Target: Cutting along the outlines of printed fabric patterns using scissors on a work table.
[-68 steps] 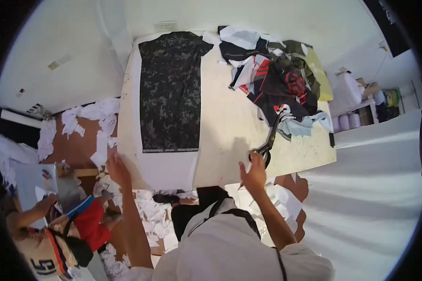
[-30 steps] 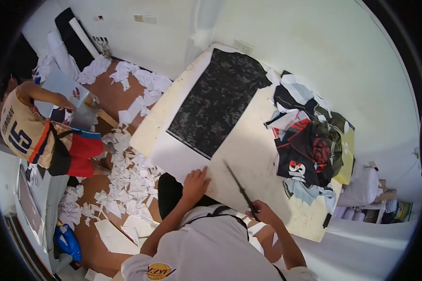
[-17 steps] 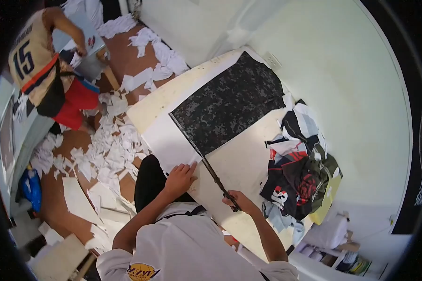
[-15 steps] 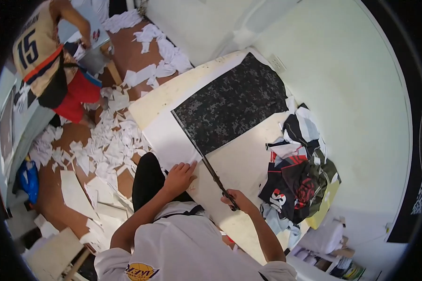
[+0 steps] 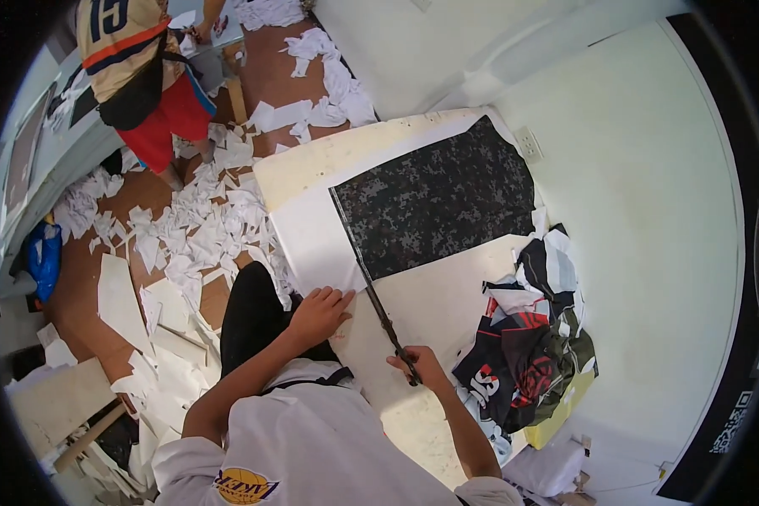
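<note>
A dark camouflage-print panel lies on a white sheet spread over the pale table. My left hand presses flat on the white sheet near its corner. My right hand grips the handles of long black scissors. Their blades point up along the near edge of the dark panel, where print meets white sheet.
A heap of printed fabric pieces in black, red and yellow sits at the table's right end. White paper scraps litter the brown floor to the left. Another person in a yellow jersey and red shorts stands at the top left.
The view has swung, so the table now lies diagonally. My right hand brought the scissors from the fabric heap to the dark panel's edge; my left hand settled on the white sheet.
</note>
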`<state>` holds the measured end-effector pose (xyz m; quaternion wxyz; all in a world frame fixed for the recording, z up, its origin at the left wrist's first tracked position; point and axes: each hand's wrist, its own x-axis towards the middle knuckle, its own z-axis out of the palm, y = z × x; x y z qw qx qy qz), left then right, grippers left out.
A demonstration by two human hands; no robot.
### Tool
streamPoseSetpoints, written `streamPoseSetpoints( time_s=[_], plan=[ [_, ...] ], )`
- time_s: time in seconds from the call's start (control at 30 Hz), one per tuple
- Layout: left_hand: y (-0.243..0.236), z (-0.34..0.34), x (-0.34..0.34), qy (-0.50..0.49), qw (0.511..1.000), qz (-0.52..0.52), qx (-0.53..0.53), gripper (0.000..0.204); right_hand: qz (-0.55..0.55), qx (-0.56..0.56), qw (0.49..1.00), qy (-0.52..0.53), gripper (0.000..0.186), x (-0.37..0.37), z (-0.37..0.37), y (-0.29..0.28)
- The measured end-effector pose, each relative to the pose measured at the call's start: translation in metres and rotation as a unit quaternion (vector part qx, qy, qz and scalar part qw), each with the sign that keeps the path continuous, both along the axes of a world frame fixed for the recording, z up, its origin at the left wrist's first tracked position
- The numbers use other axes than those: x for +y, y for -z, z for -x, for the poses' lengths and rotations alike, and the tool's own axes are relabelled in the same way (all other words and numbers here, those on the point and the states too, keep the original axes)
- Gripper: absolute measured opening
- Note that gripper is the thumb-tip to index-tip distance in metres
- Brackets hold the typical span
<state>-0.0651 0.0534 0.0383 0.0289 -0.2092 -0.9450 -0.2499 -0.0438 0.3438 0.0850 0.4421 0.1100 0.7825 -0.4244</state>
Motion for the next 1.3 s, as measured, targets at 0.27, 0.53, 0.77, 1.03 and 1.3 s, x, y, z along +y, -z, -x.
streamPoseSetpoints(
  time_s=[0.27, 0.53, 0.77, 1.03, 1.3],
  plan=[
    [0.004, 0.000, 0.001, -0.004, 1.000, 0.002, 0.017, 0.051, 0.032, -0.010, 0.999, 0.004, 0.038, -0.015, 0.021, -0.005],
    [0.010, -0.003, -0.003, -0.007, 0.998, -0.021, 0.062, 0.048, 0.004, 0.010, 0.999, -0.030, 0.040, -0.028, 0.028, -0.008],
    [0.013, -0.005, -0.003, -0.005, 0.998, -0.007, 0.061, 0.041, 0.023, 0.058, 0.997, -0.034, 0.050, -0.045, 0.048, 0.002],
    [0.012, -0.003, -0.003, 0.010, 0.999, -0.024, 0.043, 0.035, 0.075, 0.002, 0.997, 0.001, 0.046, -0.065, 0.074, -0.007],
    [0.018, -0.004, 0.000, 0.005, 0.999, -0.016, 0.044, 0.033, 0.054, 0.036, 0.997, -0.029, 0.044, -0.075, 0.086, -0.001]
  ],
)
